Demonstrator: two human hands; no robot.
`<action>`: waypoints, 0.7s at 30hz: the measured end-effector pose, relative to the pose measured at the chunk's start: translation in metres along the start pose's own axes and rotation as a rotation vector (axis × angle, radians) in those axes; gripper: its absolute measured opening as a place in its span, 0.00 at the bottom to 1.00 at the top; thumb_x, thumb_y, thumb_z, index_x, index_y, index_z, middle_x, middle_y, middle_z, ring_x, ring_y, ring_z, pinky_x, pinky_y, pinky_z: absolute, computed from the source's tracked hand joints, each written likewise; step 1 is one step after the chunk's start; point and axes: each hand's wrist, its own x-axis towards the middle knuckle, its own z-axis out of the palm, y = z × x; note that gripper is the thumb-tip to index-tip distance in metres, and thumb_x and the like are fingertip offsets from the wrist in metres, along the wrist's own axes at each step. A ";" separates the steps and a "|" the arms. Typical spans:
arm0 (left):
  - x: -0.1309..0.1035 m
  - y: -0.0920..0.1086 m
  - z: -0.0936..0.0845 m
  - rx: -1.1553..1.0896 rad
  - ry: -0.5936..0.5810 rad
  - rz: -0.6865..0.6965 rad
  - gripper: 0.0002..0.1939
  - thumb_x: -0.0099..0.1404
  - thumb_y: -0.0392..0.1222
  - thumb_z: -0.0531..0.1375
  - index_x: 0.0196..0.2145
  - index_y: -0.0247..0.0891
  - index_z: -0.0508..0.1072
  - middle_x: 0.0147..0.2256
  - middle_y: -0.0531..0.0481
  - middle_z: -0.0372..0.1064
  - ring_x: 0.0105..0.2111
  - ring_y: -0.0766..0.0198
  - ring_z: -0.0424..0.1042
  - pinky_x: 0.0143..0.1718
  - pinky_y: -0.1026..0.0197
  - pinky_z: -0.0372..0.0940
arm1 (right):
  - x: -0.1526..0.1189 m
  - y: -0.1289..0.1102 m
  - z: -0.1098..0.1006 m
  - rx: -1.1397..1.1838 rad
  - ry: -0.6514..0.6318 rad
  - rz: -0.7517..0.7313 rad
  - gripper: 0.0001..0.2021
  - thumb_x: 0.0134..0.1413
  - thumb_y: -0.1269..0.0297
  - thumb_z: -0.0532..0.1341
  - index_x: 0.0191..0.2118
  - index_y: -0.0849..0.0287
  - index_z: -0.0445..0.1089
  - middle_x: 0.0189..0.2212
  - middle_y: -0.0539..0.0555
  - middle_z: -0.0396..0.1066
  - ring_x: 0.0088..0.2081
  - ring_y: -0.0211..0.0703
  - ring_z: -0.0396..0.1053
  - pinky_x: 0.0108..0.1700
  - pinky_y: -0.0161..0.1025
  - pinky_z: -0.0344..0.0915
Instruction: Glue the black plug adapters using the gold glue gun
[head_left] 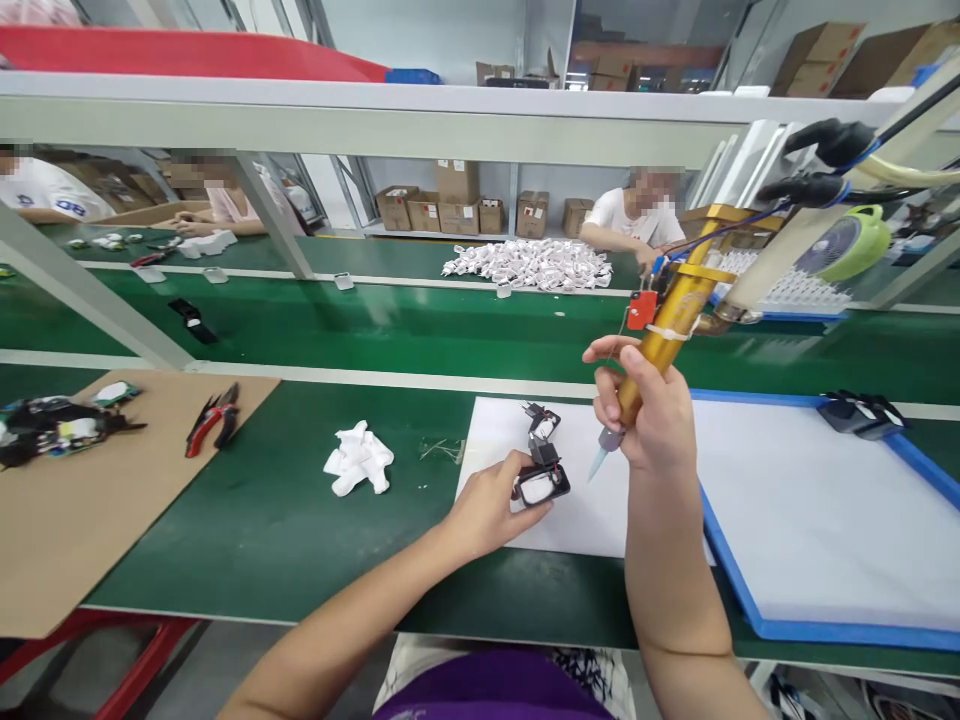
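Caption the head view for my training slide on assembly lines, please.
Left hand steadies a small black part on white paper while the right hand aims a gold dispenser nearby.

A green workbench is carrying cardboard at lower left, red pliers, a crumpled white cloth, 1 white sheet and a blue-framed board at right.

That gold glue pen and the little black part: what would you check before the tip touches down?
1. Left hand grips the black part: ok.
2. Right hand wraps the gold dispenser firmly: ok.
3. Nozzle tip aimed at the part, still apart from it: ok.
4. White sheet lies under the work: ok.
5. Glue at the tip: cannot tell.
6. Hoses hang free: ok.
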 end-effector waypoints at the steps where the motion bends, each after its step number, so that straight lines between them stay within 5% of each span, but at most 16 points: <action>1: 0.000 0.007 -0.001 -0.001 0.007 -0.009 0.19 0.59 0.47 0.62 0.46 0.41 0.63 0.38 0.48 0.74 0.29 0.59 0.73 0.31 0.61 0.65 | -0.001 0.000 0.001 -0.007 0.003 -0.006 0.12 0.55 0.55 0.65 0.36 0.60 0.73 0.34 0.52 0.70 0.16 0.27 0.53 0.12 0.25 0.51; 15: -0.003 0.043 0.007 -0.187 0.090 -0.094 0.18 0.56 0.44 0.63 0.42 0.39 0.64 0.29 0.54 0.71 0.22 0.69 0.66 0.26 0.67 0.60 | -0.011 -0.001 0.004 -0.108 0.019 -0.050 0.17 0.58 0.53 0.65 0.28 0.60 0.65 0.13 0.43 0.57 0.12 0.30 0.52 0.12 0.26 0.51; 21: -0.005 0.044 0.010 -0.155 0.106 -0.127 0.19 0.56 0.45 0.63 0.43 0.40 0.64 0.30 0.54 0.71 0.23 0.67 0.67 0.26 0.66 0.61 | -0.011 0.000 0.004 -0.146 0.023 -0.085 0.15 0.57 0.52 0.65 0.39 0.60 0.70 0.28 0.50 0.69 0.14 0.28 0.55 0.12 0.26 0.53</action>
